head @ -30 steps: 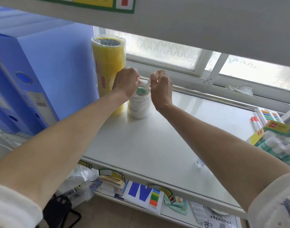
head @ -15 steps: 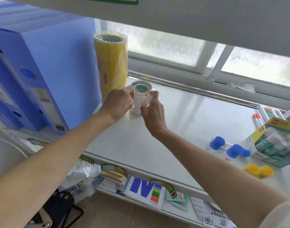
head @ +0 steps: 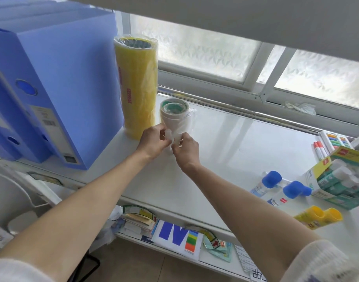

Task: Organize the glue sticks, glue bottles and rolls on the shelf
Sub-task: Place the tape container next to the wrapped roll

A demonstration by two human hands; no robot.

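Observation:
My left hand (head: 153, 141) and my right hand (head: 185, 150) meet just in front of a short stack of white tape rolls (head: 173, 117) wrapped in clear film. Together they pinch a small white stick-like item (head: 171, 137); what it is exactly I cannot tell. A tall wrapped stack of yellow tape rolls (head: 137, 88) stands left of the white stack. Two blue-capped glue bottles (head: 271, 180) lie at the right of the white shelf (head: 235, 151), with yellow-capped bottles (head: 319, 217) nearer me and an open box of glue sticks (head: 337, 180) beyond.
Blue file boxes (head: 52, 82) fill the shelf's left end, against the yellow rolls. Red-and-white markers (head: 319, 149) and a colour set lie at the far right. An upper shelf board (head: 215, 17) hangs overhead. Papers and labels (head: 174, 235) sit on the lower shelf.
Both hands have drawn back from the top of the white tape stack toward me and lower, still pinching the small white item. The view has tilted, bringing the bottles into sight.

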